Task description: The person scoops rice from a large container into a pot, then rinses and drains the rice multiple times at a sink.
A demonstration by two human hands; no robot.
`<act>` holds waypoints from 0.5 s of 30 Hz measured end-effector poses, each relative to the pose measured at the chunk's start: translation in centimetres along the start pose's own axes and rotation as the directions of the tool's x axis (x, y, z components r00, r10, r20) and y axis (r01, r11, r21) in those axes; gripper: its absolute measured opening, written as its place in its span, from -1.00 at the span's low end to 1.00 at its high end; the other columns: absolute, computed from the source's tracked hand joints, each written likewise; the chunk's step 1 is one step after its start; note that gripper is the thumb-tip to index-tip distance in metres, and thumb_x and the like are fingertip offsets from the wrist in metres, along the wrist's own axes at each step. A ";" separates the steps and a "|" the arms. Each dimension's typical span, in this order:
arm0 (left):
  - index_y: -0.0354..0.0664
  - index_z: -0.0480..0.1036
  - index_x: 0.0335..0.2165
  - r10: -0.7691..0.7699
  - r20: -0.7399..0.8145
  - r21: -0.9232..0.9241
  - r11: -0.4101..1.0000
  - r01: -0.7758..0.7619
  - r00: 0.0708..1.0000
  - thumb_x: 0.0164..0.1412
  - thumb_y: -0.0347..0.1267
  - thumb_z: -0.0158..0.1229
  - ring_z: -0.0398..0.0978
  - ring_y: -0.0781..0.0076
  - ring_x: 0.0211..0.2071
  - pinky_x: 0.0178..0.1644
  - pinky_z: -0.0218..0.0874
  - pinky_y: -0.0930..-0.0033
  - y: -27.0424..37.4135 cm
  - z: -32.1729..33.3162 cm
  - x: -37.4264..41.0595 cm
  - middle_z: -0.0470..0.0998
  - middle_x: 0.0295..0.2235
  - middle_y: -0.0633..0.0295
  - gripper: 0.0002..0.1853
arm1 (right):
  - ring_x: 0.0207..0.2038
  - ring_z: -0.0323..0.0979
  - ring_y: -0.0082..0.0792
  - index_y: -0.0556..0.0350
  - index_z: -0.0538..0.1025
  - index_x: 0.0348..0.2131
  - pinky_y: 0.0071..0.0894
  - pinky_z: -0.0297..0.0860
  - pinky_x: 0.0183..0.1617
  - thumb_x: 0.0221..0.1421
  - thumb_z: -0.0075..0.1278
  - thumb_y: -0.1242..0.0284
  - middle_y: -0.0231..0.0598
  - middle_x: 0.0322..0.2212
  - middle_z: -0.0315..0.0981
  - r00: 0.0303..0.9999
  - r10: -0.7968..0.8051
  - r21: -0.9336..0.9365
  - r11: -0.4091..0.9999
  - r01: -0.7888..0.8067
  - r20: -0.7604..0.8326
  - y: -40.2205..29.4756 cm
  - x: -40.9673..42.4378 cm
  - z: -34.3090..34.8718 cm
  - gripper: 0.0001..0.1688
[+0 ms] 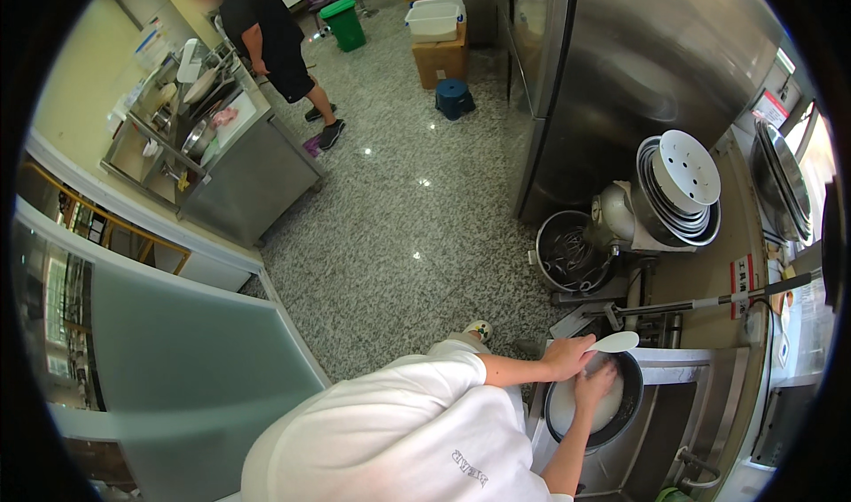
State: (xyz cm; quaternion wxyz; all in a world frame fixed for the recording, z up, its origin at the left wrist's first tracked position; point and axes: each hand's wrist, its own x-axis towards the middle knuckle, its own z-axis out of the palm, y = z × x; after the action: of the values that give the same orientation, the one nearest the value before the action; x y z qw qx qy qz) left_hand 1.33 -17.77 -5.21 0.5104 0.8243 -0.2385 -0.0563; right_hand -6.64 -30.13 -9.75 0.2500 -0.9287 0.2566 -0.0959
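My left hand (567,359) grips the handle of a white rice paddle (618,342), its blade pointing out over the pot's far rim. Below it, my right hand (594,384) reaches into a dark round pot (636,405), fingers bent into the contents. The pot holds white, cloudy stuff (565,405) that looks like rice in milky water. Whether those fingers hold any of it is hidden. A stainless steel sink (665,429) lies under and beside the pot, with a curved metal faucet (698,472) at its lower right.
A long-handled squeegee or mop (705,302) leans across beyond the sink. Past it stand a mixer (611,216), its bowl (542,253) and stacked metal bowls (708,226). A steel refrigerator (638,70) rises behind. Across the speckled floor (399,236), another person (262,23) stands by a steel counter (259,176).
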 end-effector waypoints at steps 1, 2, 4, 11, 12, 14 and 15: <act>-0.16 0.24 -0.37 -0.009 0.007 0.008 1.000 0.009 1.000 0.15 -0.26 -0.01 0.42 -0.07 -0.50 -0.47 0.21 -0.02 -0.1 0.1 0.0 0.46 -0.51 0.04 -0.79 | 0.11 0.05 0.10 0.24 0.23 0.01 0.19 0.02 0.12 -0.23 0.21 0.29 0.12 0.05 0.08 0.999 -0.017 -0.077 0.997 0.019 0.028 -0.3 -0.6 0.5 -0.17; -0.16 0.24 -0.37 -0.018 0.013 0.016 1.000 0.018 1.000 0.15 -0.26 -0.01 0.42 -0.08 -0.49 -0.46 0.21 -0.02 -0.2 0.1 -0.1 0.46 -0.51 0.04 -0.79 | 0.13 0.03 0.11 0.24 0.24 0.02 0.22 0.00 0.12 -0.22 0.20 0.30 0.12 0.08 0.06 0.998 -0.031 -0.153 0.987 0.039 0.057 -0.3 -1.3 1.1 -0.18; -0.16 0.24 -0.37 -0.024 0.027 0.025 0.999 0.023 0.999 0.15 -0.26 -0.01 0.42 -0.08 -0.49 -0.46 0.21 -0.02 -0.3 0.3 0.0 0.46 -0.51 0.04 -0.79 | 0.17 -0.04 0.13 0.11 0.34 0.00 0.20 -0.06 0.18 -0.16 0.11 0.33 0.19 0.15 -0.06 0.988 0.008 -0.252 0.967 0.031 0.154 -1.7 -2.5 0.8 -0.32; -0.17 0.24 -0.38 -0.030 0.030 0.018 0.999 0.030 0.999 0.14 -0.26 0.00 0.42 -0.08 -0.48 -0.45 0.21 -0.02 -0.2 0.1 0.0 0.45 -0.52 0.04 -0.79 | 0.03 0.18 0.17 -0.08 0.37 -0.01 0.08 0.19 0.03 -0.22 0.04 0.50 0.07 0.10 0.08 0.900 0.101 -0.391 0.917 0.082 0.424 -5.2 -3.1 -2.9 -0.34; -0.17 0.24 -0.39 -0.023 0.026 0.016 1.000 0.023 0.999 0.14 -0.26 0.00 0.42 -0.08 -0.48 -0.45 0.21 -0.02 -0.1 0.1 0.0 0.45 -0.52 0.04 -0.79 | -0.01 0.23 0.17 -0.08 0.37 -0.01 0.04 0.25 -0.02 -0.22 0.03 0.51 0.05 0.09 0.09 0.898 0.086 -0.374 0.923 0.091 0.431 -3.9 -3.2 -2.5 -0.35; -0.17 0.24 -0.38 -0.053 0.041 0.021 0.998 0.052 0.998 0.15 -0.26 0.00 0.42 -0.09 -0.47 -0.45 0.20 -0.03 0.1 -0.1 0.1 0.45 -0.53 0.04 -0.79 | -0.11 0.32 0.17 -0.07 0.37 -0.04 -0.03 0.32 -0.12 -0.17 0.01 0.50 0.05 0.03 0.16 0.922 0.047 -0.368 0.924 0.107 0.384 -1.2 -3.8 -1.7 -0.41; -0.17 0.24 -0.38 -0.066 0.052 0.022 0.998 0.065 0.996 0.15 -0.26 0.00 0.42 -0.09 -0.47 -0.45 0.20 -0.03 0.2 -0.2 0.1 0.45 -0.53 0.04 -0.79 | -0.16 0.36 0.16 -0.05 0.37 -0.06 -0.04 0.34 -0.17 -0.12 -0.01 0.49 0.08 -0.02 0.23 0.945 0.022 -0.382 0.918 0.111 0.327 -0.4 -4.2 -1.7 -0.47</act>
State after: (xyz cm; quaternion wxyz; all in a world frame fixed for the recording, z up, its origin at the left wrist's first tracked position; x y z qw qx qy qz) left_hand 1.38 -17.74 -4.90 0.4936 0.8350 -0.2252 -0.0925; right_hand -10.57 -28.34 -8.26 0.0941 -0.9685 0.2045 0.1064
